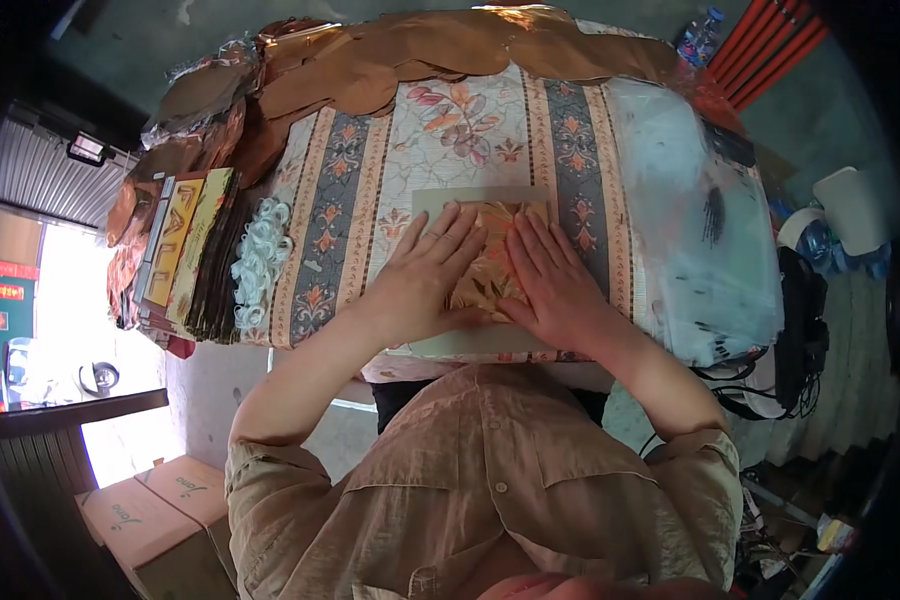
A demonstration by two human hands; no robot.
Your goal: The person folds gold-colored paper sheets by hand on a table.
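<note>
My left hand lies flat with its fingers stretched out on the left part of a gold, leaf-patterned sheet. From the other side, my right hand presses flat on the same sheet, fingers extended and pointing away from me. Between the two hands the sheet's shiny middle shows, while its side edges are hidden under my palms. Beneath it is a larger plain greyish board, visible beyond my fingertips and again along the near edge of the table.
A floral cloth covers the table. Brown sheets line its far edge. To the left stand stacked printed packets and a heap of white cord loops. Clear plastic bags lie at right, with a bottle beyond.
</note>
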